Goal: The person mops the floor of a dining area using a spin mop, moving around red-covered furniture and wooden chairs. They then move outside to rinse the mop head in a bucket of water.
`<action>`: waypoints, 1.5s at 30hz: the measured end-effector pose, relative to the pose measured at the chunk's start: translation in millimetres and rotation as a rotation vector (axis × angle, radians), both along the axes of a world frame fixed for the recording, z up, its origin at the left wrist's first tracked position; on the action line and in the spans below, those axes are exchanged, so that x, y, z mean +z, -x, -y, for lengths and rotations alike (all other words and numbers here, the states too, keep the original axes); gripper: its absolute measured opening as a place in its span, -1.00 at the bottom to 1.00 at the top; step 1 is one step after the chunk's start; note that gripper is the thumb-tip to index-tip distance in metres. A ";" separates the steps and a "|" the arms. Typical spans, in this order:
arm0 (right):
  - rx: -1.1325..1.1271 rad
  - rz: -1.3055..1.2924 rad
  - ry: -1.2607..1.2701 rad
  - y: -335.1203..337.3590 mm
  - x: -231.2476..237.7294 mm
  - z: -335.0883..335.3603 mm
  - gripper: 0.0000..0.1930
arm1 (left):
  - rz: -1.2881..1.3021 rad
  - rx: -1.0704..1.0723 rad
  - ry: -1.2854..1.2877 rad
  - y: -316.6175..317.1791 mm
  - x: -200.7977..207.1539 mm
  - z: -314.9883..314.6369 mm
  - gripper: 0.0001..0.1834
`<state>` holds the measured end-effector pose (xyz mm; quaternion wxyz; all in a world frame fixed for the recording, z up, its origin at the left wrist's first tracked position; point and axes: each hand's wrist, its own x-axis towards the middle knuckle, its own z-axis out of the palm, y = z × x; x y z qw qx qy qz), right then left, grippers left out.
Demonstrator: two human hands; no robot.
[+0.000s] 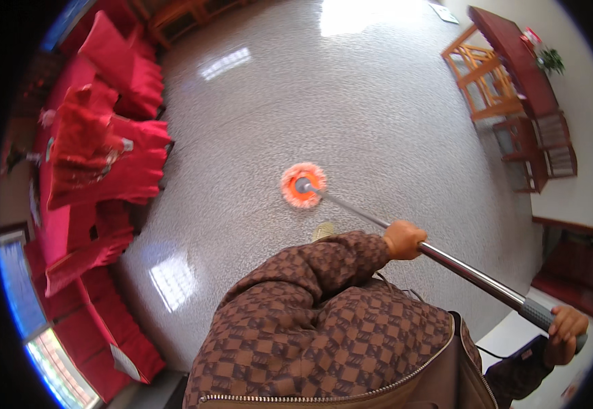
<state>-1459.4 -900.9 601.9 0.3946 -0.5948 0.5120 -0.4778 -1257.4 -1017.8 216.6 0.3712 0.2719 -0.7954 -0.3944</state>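
Note:
A mop (473,275) with a long metal pole slants across from the lower right toward the middle of the floor. Its round head has an orange disc and pale orange fringe, and lies on the speckled grey floor (242,129). Partway down the pole, my left hand (405,240) is closed around the metal. My right hand (567,330) grips the grey handle near its top end, at the far right. Both arms wear brown checked sleeves. The tip of one shoe (323,231) shows just beyond my left forearm.
Red-covered sofas or chairs (115,160) line the left side. On the right stand a wooden chair (484,78), a dark red table (514,54) with a plant (550,60), and a dark wooden chair (525,153). A wooden cabinet (180,20) stands at the far left.

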 end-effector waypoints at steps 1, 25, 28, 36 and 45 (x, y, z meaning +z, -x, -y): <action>-0.051 -0.057 0.007 0.4 10.1 -17.2 -0.83 | -0.033 -0.037 0.002 23.3 4.3 -3.9 -0.67; 0.047 -0.133 0.054 140.1 -221.3 -31.5 -0.80 | 0.598 0.071 -0.041 193.1 -17.4 49.0 -0.75; 0.001 -0.089 -0.055 195.6 -152.5 -95.6 -0.85 | 0.387 -0.067 0.118 251.7 3.0 -9.3 -0.88; -0.229 -0.119 0.199 239.1 -57.5 -206.1 -0.73 | -0.034 -0.320 0.168 332.7 79.8 -144.7 -0.66; -0.050 -0.054 0.115 267.2 -144.8 -81.4 -0.92 | 0.221 0.033 0.270 342.6 15.3 -1.8 -0.73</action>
